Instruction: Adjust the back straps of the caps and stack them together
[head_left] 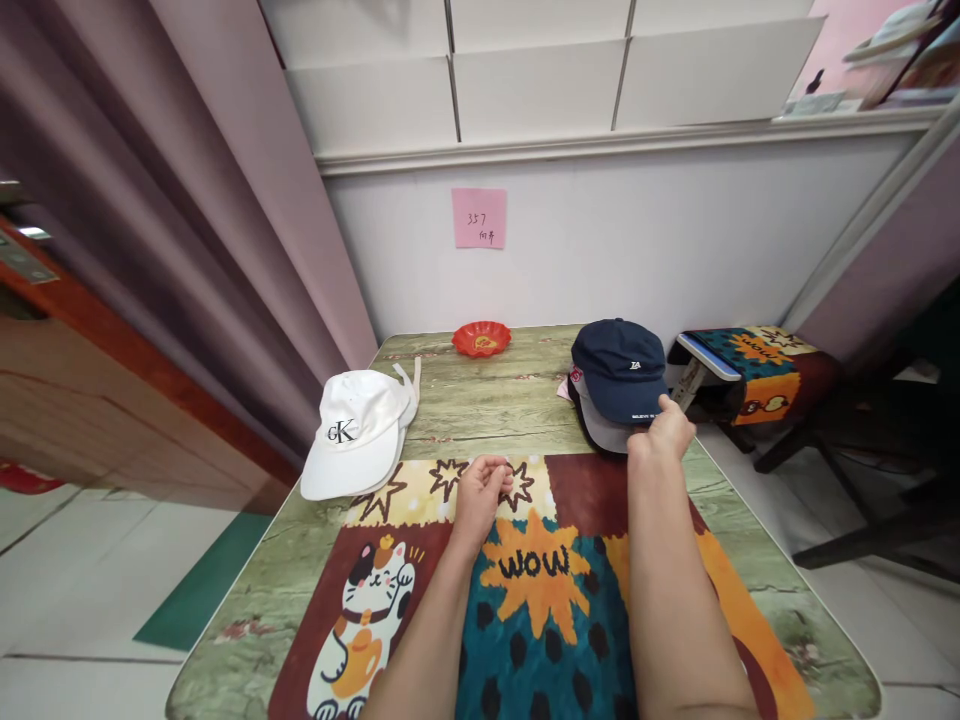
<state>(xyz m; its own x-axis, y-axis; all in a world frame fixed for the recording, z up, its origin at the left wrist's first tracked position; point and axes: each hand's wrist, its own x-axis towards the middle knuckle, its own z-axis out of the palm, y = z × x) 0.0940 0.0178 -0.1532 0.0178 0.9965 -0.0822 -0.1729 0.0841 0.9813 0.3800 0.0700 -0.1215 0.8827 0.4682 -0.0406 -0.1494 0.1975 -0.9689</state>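
Note:
My right hand [664, 432] is closed at the front edge of a navy baseball cap [616, 365], its fingers partly hidden behind the brim. That cap rests on top of a grey cap [604, 430], of which mostly the brim shows, and other headwear in the stack is largely covered. Over the patterned mat [592, 490], my left hand [481, 498] hovers with curled fingers and nothing visible in them. On the left side of the table lies a white baseball cap [356, 425] with black letters, apparently over another white cap whose edge and straps stick out.
A red scalloped dish [481, 340] sits at the far edge of the wooden-look table [525, 385]. Behind it, a pink note [479, 218] is stuck to the wall. A low stool [765, 345] with a similar patterned cover stands to the right. Mauve curtains [247, 200] hang at left.

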